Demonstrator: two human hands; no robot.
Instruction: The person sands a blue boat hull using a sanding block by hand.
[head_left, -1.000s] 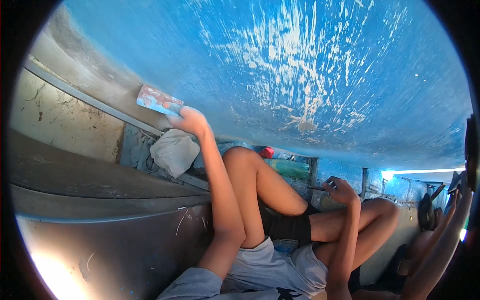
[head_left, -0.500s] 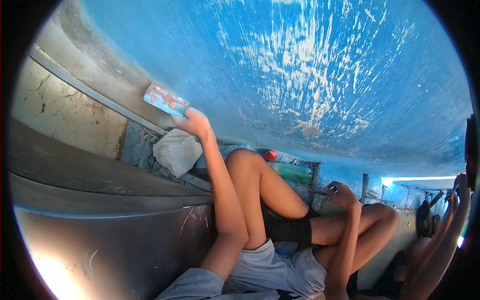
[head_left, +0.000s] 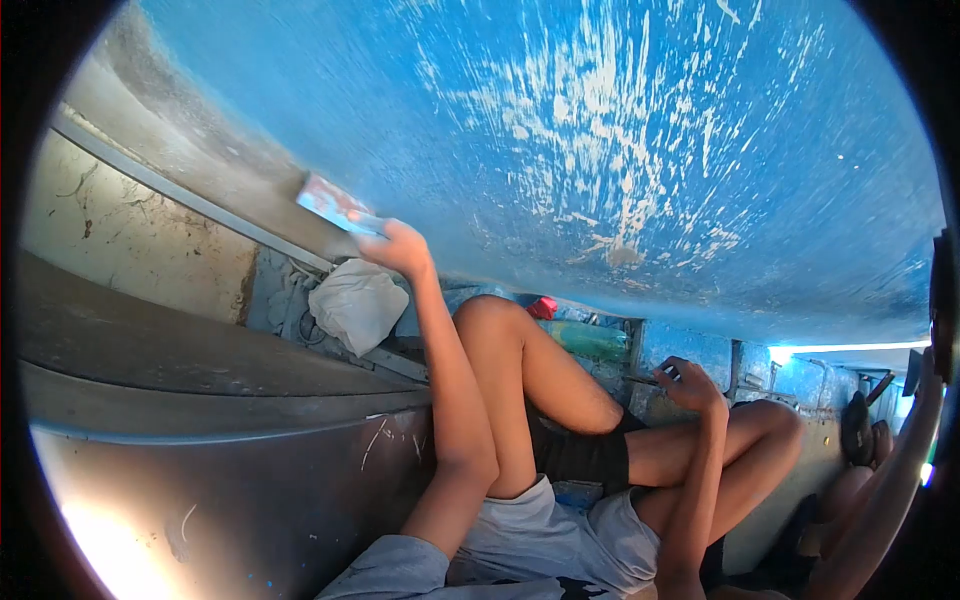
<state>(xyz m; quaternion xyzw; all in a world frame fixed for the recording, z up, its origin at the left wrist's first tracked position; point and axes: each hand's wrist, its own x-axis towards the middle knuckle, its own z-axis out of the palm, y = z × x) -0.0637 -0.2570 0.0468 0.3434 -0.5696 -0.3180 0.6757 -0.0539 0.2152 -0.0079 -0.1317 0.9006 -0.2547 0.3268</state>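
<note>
My left hand [head_left: 397, 248] is closed round the handle of a broad putty knife [head_left: 335, 203]. Its flat blade, smeared reddish and pale blue, lies against the lower left part of the blue wall [head_left: 420, 150], where the paint turns grey-brown. The blade is slightly blurred. My right hand [head_left: 690, 385] is held over my bent leg, away from the wall, its fingers curled. Something thin and dark shows by the fingertips, and I cannot make out what it is.
White scratches and bare patches mark the middle of the wall. A white bag [head_left: 358, 305] lies on a ledge below my left hand, and a green bottle [head_left: 588, 340] behind my knee. A brown curved panel [head_left: 250, 490] stands close at left. Another person's arm [head_left: 895, 480] reaches up at far right.
My left hand and the putty knife have shifted slightly right and down along the wall, and the blade has tilted. My right hand's fingers have curled in a little more.
</note>
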